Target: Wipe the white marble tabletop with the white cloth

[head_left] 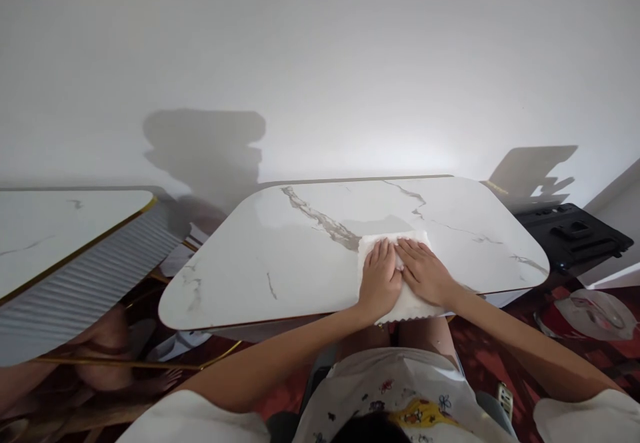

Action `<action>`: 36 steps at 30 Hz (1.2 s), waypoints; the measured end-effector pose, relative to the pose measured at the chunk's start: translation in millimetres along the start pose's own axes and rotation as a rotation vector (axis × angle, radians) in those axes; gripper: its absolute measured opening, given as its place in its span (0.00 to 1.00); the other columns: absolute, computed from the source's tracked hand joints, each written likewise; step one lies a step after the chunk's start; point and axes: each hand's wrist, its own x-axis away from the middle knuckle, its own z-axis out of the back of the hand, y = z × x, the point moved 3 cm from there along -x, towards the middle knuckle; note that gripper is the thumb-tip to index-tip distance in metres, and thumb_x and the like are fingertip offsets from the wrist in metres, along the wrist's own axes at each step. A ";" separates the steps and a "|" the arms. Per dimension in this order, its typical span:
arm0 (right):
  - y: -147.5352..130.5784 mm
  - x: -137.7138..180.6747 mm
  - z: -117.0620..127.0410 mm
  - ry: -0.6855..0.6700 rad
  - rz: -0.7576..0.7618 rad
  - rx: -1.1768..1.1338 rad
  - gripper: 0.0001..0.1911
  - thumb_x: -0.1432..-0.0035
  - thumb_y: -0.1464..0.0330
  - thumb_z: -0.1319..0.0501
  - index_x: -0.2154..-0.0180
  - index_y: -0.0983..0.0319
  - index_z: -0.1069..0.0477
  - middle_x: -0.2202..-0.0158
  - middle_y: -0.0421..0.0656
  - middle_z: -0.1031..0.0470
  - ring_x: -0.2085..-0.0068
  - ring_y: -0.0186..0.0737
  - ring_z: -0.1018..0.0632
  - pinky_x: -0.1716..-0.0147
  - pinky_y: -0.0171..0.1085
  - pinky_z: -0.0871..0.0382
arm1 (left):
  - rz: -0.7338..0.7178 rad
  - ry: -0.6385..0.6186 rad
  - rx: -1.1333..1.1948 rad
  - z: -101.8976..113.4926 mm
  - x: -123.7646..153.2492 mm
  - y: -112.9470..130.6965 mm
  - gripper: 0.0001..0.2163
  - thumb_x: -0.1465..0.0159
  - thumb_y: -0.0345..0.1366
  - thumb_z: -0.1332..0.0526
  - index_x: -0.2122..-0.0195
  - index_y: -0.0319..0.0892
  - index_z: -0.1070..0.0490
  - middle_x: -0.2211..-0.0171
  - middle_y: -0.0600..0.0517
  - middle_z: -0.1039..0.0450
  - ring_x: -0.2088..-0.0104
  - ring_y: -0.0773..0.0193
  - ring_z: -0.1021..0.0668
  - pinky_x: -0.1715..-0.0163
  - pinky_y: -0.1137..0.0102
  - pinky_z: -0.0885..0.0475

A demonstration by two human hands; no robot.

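Observation:
A white cloth [410, 306] with a scalloped edge lies on the white marble-patterned tabletop [300, 263], near its front edge, and its near part hangs over that edge. My left hand [383, 280] rests palm down on the cloth, fingers stretched forward. Beside it, my right hand [425, 273] also lies flat on the cloth, its fingers pointing forward and to the left. The two hands almost touch at the thumbs. Neither hand's fingers wrap round the cloth.
A plain wall [320, 70] stands behind the tabletop. To the left is a second marble-patterned table [65, 230] with a gold rim and ribbed side; a person's legs [105, 356] show below it. A black case [580, 233] and a clear plastic bag [595, 313] are at the right.

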 end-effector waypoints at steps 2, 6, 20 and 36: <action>14.7 -3.5 0.1 0.010 -0.004 -0.002 0.27 0.37 0.69 0.54 0.37 0.64 0.43 0.36 0.50 0.43 0.36 0.45 0.42 0.39 0.50 0.46 | -0.012 -0.019 0.009 -4.5 -14.1 5.6 0.28 0.40 0.31 0.52 0.37 0.39 0.46 0.34 0.45 0.49 0.34 0.56 0.47 0.37 0.58 0.49; 42.3 -24.5 -2.7 0.025 -0.018 0.039 0.27 0.38 0.70 0.55 0.38 0.67 0.42 0.37 0.52 0.42 0.36 0.47 0.41 0.39 0.50 0.46 | 0.007 -0.084 -0.015 -5.8 -50.1 12.7 0.27 0.39 0.30 0.52 0.37 0.34 0.45 0.34 0.42 0.49 0.34 0.55 0.48 0.36 0.60 0.50; 98.0 -179.8 -27.7 -0.004 -0.015 0.085 0.25 0.36 0.71 0.55 0.39 0.71 0.41 0.37 0.53 0.41 0.38 0.47 0.39 0.41 0.44 0.48 | -0.042 0.098 -0.147 0.9 -186.2 -58.1 0.21 0.36 0.29 0.54 0.42 0.33 0.38 0.38 0.41 0.41 0.37 0.54 0.40 0.39 0.60 0.46; 173.3 -248.6 -34.3 0.041 0.074 -0.030 0.26 0.39 0.73 0.54 0.40 0.66 0.39 0.40 0.47 0.36 0.40 0.41 0.35 0.41 0.40 0.46 | -0.024 0.172 -0.224 -15.6 -270.8 -60.3 0.16 0.35 0.29 0.53 0.49 0.31 0.35 0.51 0.38 0.31 0.47 0.50 0.32 0.46 0.58 0.40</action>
